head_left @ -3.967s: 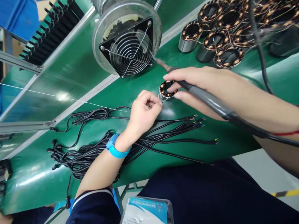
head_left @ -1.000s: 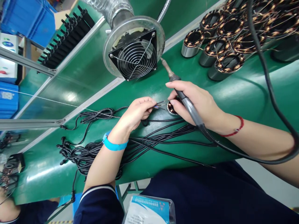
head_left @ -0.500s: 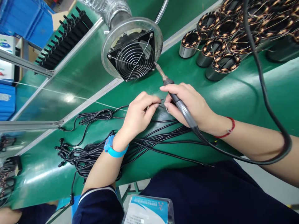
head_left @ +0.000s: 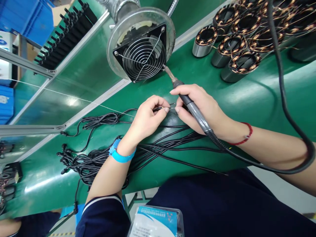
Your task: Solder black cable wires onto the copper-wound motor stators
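Note:
My left hand (head_left: 147, 118), with a blue wristband, pinches the stripped end of a thin black lead wire (head_left: 161, 108). My right hand (head_left: 202, 108) grips a soldering iron (head_left: 190, 105) like a pen, its metal tip (head_left: 168, 73) pointing up toward the fan. The fingertips of my right hand also touch the wire end where both hands meet. A small copper-wound stator lies under my right hand and is hidden. A bundle of black lead wires (head_left: 158, 148) runs across the green mat beneath both hands.
A fume-extraction fan (head_left: 140, 49) on a silver duct stands just behind the hands. Several copper-wound stators (head_left: 237, 39) crowd the back right. The iron's thick black cord (head_left: 283, 98) loops at right. A thin solder wire (head_left: 61, 93) stretches from the left. Blue bins (head_left: 22, 16) sit at far left.
My hands have closed in on each other over the small stator, which showed earlier and is now covered. The iron's tip has swung up beside the fan.

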A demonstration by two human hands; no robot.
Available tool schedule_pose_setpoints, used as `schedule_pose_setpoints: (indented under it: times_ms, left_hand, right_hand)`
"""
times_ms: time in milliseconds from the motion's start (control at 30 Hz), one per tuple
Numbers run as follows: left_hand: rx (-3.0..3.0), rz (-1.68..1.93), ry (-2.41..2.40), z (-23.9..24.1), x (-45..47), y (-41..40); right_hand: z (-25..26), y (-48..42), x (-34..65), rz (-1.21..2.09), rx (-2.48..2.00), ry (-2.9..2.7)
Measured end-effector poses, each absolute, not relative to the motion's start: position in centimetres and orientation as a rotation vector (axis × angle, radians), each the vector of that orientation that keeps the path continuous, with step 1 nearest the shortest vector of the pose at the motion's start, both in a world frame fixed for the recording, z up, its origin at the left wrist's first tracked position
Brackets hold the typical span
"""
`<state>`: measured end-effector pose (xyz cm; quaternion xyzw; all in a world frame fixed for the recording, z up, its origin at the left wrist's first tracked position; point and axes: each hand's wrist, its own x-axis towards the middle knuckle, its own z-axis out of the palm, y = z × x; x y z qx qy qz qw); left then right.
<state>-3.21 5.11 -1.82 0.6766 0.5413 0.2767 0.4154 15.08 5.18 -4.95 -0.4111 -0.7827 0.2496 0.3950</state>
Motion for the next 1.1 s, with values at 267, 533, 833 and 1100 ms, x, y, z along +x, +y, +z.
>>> schedule_pose_setpoints:
  times_ms: [267, 533, 833, 1100]
  left_hand:
    - [1.968, 0.763, 1.409, -1.7, -3.0, 4.8]
    - [2.082, 0.873, 1.353, -2.9, -2.5, 4.4]
    - [1.533, 0.763, 1.404, -1.9, -2.8, 5.3]
    - [1.046, 0.657, 1.421, -1.2, -2.1, 5.4]
  right_hand:
    - [-5.2, 5.2, 15.2, 0.635, -1.026, -1.969]
    - [-5.2, 5.5, 16.0, 0.603, -1.025, -1.95]
    - [-5.7, 5.9, 16.7, 0.461, -0.879, -2.141]
    - [-6.2, 5.8, 16.3, 0.305, -0.891, -2.207]
